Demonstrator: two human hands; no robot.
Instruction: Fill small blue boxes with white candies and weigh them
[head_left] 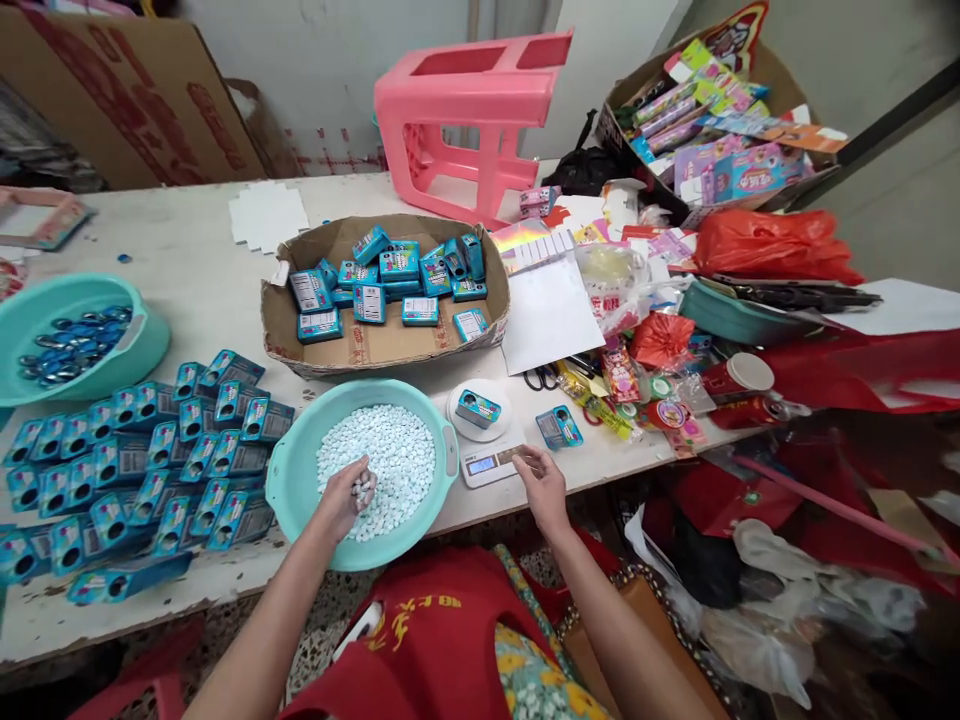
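My left hand [349,500] is over a turquoise basin [296,510], its curled fingers closed on several small white candies. A heap of the same white candies [394,450] fills the middle of this basin. Beside it stands a white digital kitchen scale [474,472] with a lit display. A small blue printed box [478,408] rests on the scale's round pan. My right hand [544,485] is at the scale's right front edge, fingers bent and apart, holding nothing. Its fingertips are by the buttons; whether they press one I cannot tell. Another blue box [559,427] lies right of the scale.
Behind the basin, a low cardboard tray [382,350] holds several blue boxes. Rows of blue boxes with round holes [150,450] stand at left, near another basin [142,345] of shiny blue pieces. Scissors [541,377], a pink stool [465,100] and packaging clutter the right and back.
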